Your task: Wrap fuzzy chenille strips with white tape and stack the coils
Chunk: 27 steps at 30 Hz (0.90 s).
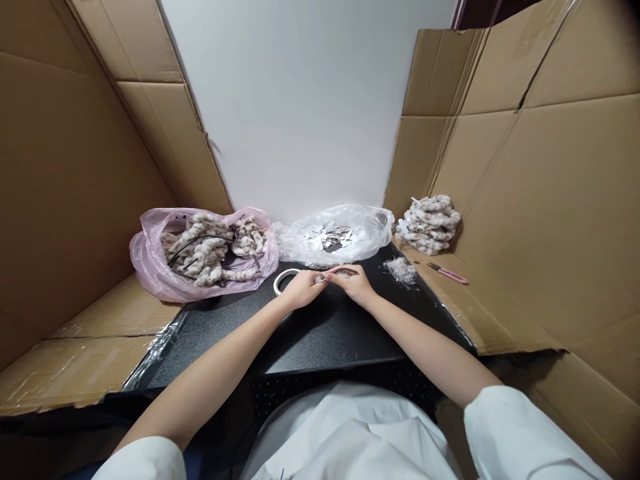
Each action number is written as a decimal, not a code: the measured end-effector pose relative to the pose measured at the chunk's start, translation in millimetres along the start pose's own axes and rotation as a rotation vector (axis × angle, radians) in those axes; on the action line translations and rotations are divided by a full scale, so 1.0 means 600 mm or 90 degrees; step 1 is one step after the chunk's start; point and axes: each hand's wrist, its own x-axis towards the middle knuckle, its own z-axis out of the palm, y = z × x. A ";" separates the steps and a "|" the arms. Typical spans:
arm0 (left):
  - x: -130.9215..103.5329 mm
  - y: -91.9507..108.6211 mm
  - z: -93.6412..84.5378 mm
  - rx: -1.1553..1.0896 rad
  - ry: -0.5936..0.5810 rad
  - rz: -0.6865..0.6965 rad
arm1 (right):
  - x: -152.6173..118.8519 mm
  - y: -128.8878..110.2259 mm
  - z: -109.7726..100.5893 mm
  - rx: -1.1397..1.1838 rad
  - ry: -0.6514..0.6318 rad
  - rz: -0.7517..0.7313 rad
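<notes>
Head view: both hands are meeting over the middle of the table, toward its far half, and a small furry band is sitting between them, partly hidden by fingers. Main risk, as I'm judging it: the band is offering little to hold, so it could be slipping out if either pinch is loosening or the pull is getting uneven. The white tape roll is lying just beside the left hand, so an outward swing of that wrist could be knocking it. Loose fluff is lying by the right edge, where a sweeping right hand could be dragging it across and getting it caught in the band. The pink bag at the far left corner is gaping, so a bump could be spilling its furry pieces. Pose: the left forearm is slanting in over the near edge from the left, the right forearm from the right, both bare and making a wide V. The left hand is closing on what's seemingly a pale end of the band; the right hand is pinching it, the dark part arching above. How tightly they're squeezing, can't tell.
</notes>
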 end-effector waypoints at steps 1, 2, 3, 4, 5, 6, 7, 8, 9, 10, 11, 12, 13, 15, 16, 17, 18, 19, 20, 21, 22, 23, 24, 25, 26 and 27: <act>0.000 0.001 0.000 0.002 0.001 0.001 | 0.000 0.000 0.000 -0.005 -0.002 -0.004; 0.000 0.001 0.000 0.004 0.002 0.002 | -0.001 0.001 0.000 -0.006 -0.005 -0.006; 0.001 0.002 0.000 0.007 0.002 0.004 | -0.001 0.001 0.001 -0.004 -0.006 -0.006; 0.001 0.004 0.000 0.009 0.001 0.005 | -0.001 0.002 0.002 0.002 -0.005 -0.004; 0.001 0.005 0.001 0.012 0.000 0.008 | -0.002 0.002 0.003 0.010 -0.003 -0.001; 0.002 0.007 0.002 0.017 -0.002 0.009 | -0.003 0.003 0.004 0.017 -0.002 0.002; 0.002 0.009 0.002 0.024 -0.003 0.008 | -0.003 0.004 0.004 0.022 -0.004 0.004; 0.002 0.010 0.003 0.034 -0.004 0.005 | -0.004 0.004 0.005 0.025 -0.008 0.005; 0.002 0.011 0.004 0.047 -0.005 0.000 | -0.005 0.005 0.006 0.026 -0.013 0.005; 0.002 0.012 0.005 0.061 -0.007 -0.005 | -0.005 0.005 0.006 0.024 -0.020 0.004; 0.002 0.013 0.005 0.073 -0.009 -0.008 | -0.006 0.005 0.007 0.023 -0.026 0.003; 0.002 0.014 0.005 0.082 -0.011 -0.010 | -0.007 0.004 0.007 0.023 -0.030 0.002; 0.002 0.016 0.004 0.089 -0.014 -0.010 | -0.008 0.004 0.007 0.023 -0.034 0.001; 0.001 0.018 0.004 0.103 -0.020 -0.009 | -0.009 0.003 0.008 0.024 -0.042 0.001; 0.001 0.019 0.004 0.116 -0.022 -0.011 | -0.009 0.003 0.008 0.022 -0.044 -0.002; 0.002 0.021 0.004 0.134 -0.024 -0.014 | -0.009 0.003 0.008 0.017 -0.044 -0.005; 0.002 0.022 0.005 0.155 -0.025 -0.020 | -0.009 0.003 0.008 0.011 -0.042 -0.009; 0.002 0.023 0.006 0.178 -0.025 -0.027 | -0.009 0.004 0.008 0.004 -0.039 -0.013; 0.002 0.024 0.008 0.197 -0.025 -0.035 | -0.009 0.004 0.009 -0.003 -0.038 -0.016; 0.002 0.024 0.009 0.211 -0.025 -0.043 | -0.009 0.004 0.009 -0.010 -0.037 -0.020; 0.003 0.025 0.010 0.219 -0.026 -0.049 | -0.010 0.004 0.009 -0.015 -0.038 -0.023; 0.003 0.025 0.010 0.219 -0.026 -0.052 | -0.011 0.003 0.009 -0.019 -0.039 -0.027; 0.003 0.025 0.010 0.212 -0.026 -0.053 | -0.011 0.002 0.009 -0.022 -0.041 -0.032; 0.003 0.025 0.009 0.198 -0.026 -0.051 | -0.012 0.001 0.009 -0.029 -0.044 -0.036; 0.002 0.025 0.008 0.180 -0.025 -0.049 | -0.013 -0.001 0.009 -0.039 -0.046 -0.042; 0.002 0.025 0.007 0.161 -0.023 -0.048 | -0.014 -0.002 0.009 -0.052 -0.049 -0.051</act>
